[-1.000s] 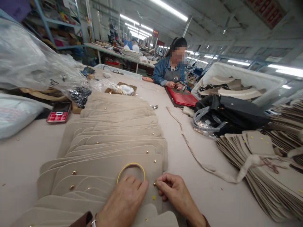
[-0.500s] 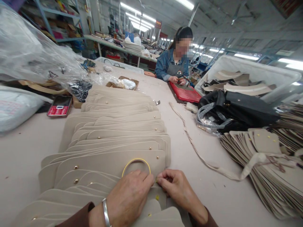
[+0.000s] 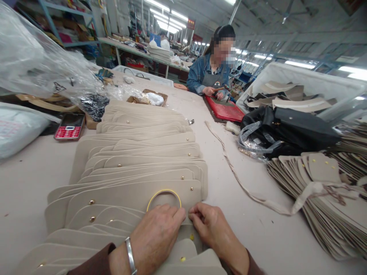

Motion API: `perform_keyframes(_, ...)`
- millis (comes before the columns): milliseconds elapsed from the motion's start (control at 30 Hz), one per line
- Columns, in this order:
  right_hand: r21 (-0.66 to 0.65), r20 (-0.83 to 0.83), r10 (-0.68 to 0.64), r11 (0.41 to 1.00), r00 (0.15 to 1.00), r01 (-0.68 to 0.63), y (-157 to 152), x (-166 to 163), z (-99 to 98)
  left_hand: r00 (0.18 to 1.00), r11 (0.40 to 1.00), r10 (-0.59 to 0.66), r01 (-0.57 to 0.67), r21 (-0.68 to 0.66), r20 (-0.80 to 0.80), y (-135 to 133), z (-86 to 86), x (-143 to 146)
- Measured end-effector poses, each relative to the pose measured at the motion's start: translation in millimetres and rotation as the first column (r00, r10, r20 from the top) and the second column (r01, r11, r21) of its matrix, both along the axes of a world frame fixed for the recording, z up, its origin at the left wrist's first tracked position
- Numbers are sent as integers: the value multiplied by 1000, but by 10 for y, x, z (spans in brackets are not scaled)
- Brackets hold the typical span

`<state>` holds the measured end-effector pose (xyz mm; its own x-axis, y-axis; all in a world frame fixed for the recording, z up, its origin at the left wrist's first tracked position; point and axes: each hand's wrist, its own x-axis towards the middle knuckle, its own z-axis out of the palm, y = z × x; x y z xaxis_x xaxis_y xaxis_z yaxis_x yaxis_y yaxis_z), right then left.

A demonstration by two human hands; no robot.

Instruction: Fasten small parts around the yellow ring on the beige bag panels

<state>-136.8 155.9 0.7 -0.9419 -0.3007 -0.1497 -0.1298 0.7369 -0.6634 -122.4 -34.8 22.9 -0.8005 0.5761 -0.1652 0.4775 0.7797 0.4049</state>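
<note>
Fanned-out beige flat panels (image 3: 132, 191) with rounded corners overlap in a long row, several of them bearing small gold studs. My left hand (image 3: 160, 233), with a silver bangle at the wrist, is closed on a thin roll of yellow tape (image 3: 164, 191) whose upper arc stands out above the fingers. Close to its right, my right hand (image 3: 210, 225) makes a pinch of thumb and forefinger; whatever lies between those fingertips is too small to make out. Below the hands, a yellow mark (image 3: 192, 236) shows on one panel and another yellow mark (image 3: 182, 259) on a nearer one.
Tied bundles of panels (image 3: 312, 198) lie at the right, with a cloth strip (image 3: 229, 164) trailing from them. Behind are a black bag (image 3: 298, 128) and a white bin (image 3: 338, 84). Across the table a person (image 3: 212, 72) works over a red pad (image 3: 225, 110). A phone (image 3: 69, 127) lies left.
Both hands stay almost where they were, close together. The yellow bit seen at my right fingertips earlier no longer shows. The view has shifted slightly.
</note>
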Motion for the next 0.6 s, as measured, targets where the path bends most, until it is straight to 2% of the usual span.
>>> perform_keyframes(200, -76, 10, -122, 990, 992, 123, 140, 106, -35, 1000, 1000, 22, -22, 0, -14, -8, 7, 10)
perform_keyframes(300, -95, 12, -105, 990, 994, 106, 186, 138, -29, 1000, 1000, 26, -26, -13, 5, -1, 38, -5)
perform_keyframes(467, -8, -36, -25, 1000, 999, 25, 145, 72, -73, 999, 999, 39, -39, 8, 1, -13, -51, 7)
perform_keyframes(533, 36, 2, -13, 999, 1000, 13, 126, 49, -99, 997, 997, 66, -64, 46, -40, -49, -105, 36)
perform_keyframes(600, 47, 54, -16, 999, 998, 14, 120, 43, -101, 985, 971, 128, -100, 216, -116, -90, -138, 30)
